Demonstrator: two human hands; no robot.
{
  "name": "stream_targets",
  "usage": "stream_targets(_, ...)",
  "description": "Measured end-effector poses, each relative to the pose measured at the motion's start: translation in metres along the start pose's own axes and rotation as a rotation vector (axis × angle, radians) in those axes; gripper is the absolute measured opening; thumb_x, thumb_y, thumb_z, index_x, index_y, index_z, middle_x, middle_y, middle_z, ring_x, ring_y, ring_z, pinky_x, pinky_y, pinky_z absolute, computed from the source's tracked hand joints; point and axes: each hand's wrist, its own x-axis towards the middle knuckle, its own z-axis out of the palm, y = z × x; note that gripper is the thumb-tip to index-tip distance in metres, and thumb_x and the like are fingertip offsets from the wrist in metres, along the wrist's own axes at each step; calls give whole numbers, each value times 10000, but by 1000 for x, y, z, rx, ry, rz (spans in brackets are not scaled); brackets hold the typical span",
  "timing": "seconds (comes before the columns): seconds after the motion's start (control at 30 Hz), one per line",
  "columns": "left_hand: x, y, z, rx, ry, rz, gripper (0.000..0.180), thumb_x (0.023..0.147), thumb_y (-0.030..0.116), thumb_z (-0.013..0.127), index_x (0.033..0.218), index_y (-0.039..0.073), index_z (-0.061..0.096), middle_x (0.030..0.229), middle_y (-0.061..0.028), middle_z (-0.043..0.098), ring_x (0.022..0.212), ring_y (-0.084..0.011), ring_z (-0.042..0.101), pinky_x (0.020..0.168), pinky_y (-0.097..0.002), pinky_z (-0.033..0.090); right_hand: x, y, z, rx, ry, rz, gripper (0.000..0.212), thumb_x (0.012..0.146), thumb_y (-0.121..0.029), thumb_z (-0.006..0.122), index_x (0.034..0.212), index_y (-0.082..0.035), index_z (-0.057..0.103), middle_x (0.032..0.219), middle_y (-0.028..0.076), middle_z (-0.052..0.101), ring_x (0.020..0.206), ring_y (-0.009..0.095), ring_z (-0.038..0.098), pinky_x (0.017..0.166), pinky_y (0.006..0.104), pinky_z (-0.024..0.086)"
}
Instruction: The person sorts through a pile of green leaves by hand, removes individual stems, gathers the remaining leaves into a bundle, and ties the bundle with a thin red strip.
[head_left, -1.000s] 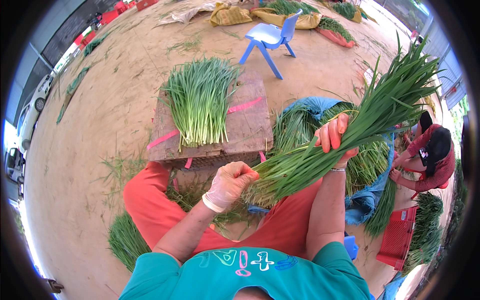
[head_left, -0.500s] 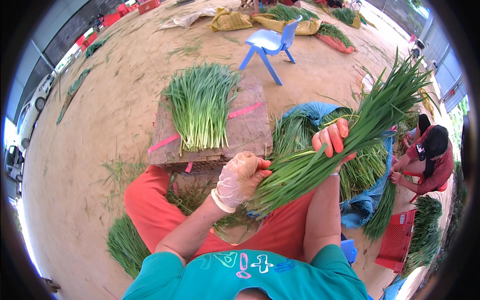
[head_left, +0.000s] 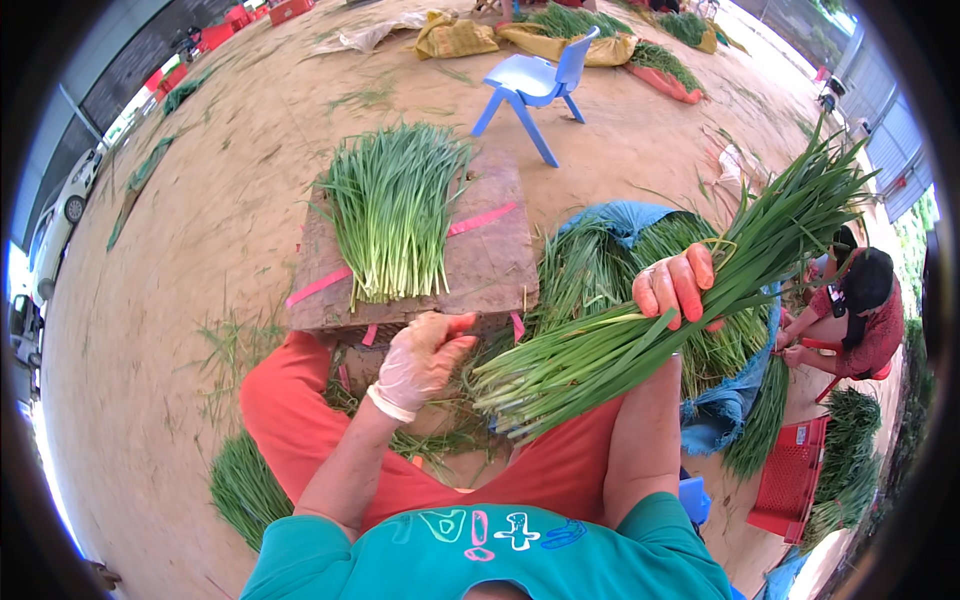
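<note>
While I watch from afar, the right hand (head_left: 676,286) grips a slanting bunch of green stalks (head_left: 570,368), cut ends near and left, leafy tips far and right, in front of a blue sack (head_left: 722,424). The gloved left hand (head_left: 420,358) is curled, apart from the bunch, by the near edge of a board (head_left: 492,262); I cannot tell whether its fingertips pinch anything thin. A slackening right grip could, I judge, let stalks slip from the uneven lower end; squeezing hard might bruise them. The blades look flat and ribbon-like, the glove thin and wrinkled, the board worn and wooden beneath a neater pile (head_left: 395,225).
</note>
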Motion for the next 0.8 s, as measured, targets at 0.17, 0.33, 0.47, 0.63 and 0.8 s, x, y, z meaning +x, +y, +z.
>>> stream_targets(0.17,36,74,31,-332,-147,143,268,847,52,724,1114,37,700,913,-52,642,857,-137,609,777,-275,490,6,27,-7,95,-53,54,524,757,-250,833,1135,-53,529,813,104,692,722,300,675,849,496,526)
stream_targets(0.33,43,76,39,-423,-157,-61,102,857,44,718,953,9,707,844,-41,663,817,-110,605,727,-259,493,1,28,-4,-6,12,38,542,758,-376,829,1093,-60,544,747,88,670,669,304,666,779,499,548)
stream_targets(0.47,41,65,38,-637,-164,-166,46,901,26,670,917,-14,688,917,-53,691,819,-80,610,755,-233,507,-6,31,6,-114,143,-34,509,771,-426,817,1023,-82,539,719,62,649,657,291,662,688,483,542)
stream_targets(0.63,44,61,32,-852,-211,-288,126,929,32,633,1041,-22,650,956,-69,696,856,-111,638,809,-246,523,-6,25,3,-73,108,-49,512,768,-383,819,1077,-78,548,754,66,655,695,292,663,653,472,526)
stream_targets(0.8,50,86,29,-552,-301,-122,112,932,40,622,1018,-24,653,945,-70,696,848,-109,634,798,-250,518,-7,26,2,-76,116,-40,521,755,-361,825,1093,-74,552,819,78,680,728,302,672,692,489,528)
